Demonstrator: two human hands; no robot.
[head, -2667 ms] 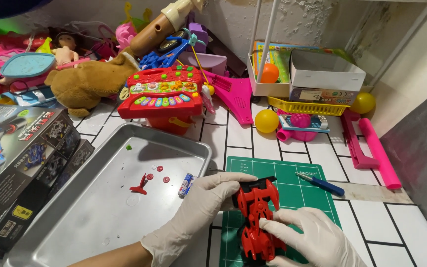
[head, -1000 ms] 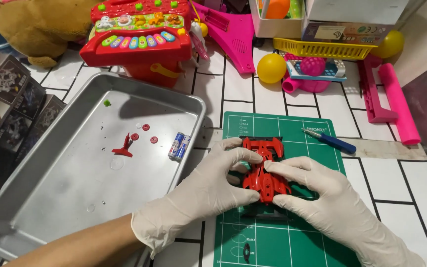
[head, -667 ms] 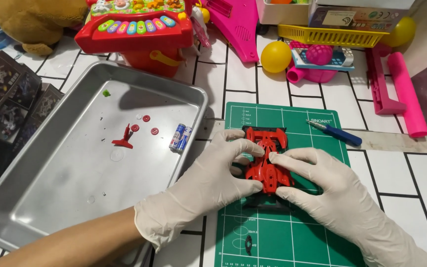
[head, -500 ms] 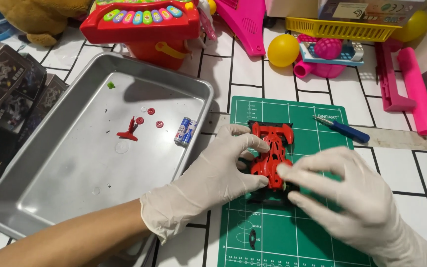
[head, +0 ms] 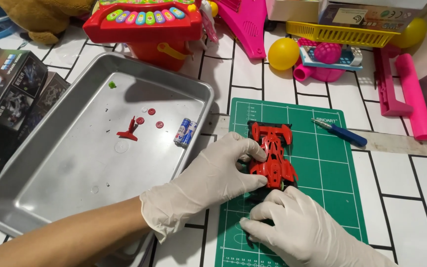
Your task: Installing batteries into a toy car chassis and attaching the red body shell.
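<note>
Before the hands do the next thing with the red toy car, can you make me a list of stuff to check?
1. Red toy car sits on the green cutting mat: ok.
2. Left hand steadies the car's side: ok.
3. Right hand touches the car's near end: ok.
4. Blue screwdriver lies on the mat, free to grab: ok.
5. Small red parts and batteries are inside the metal tray: ok.
6. Wheels and underside in place: cannot tell, hidden.
</note>
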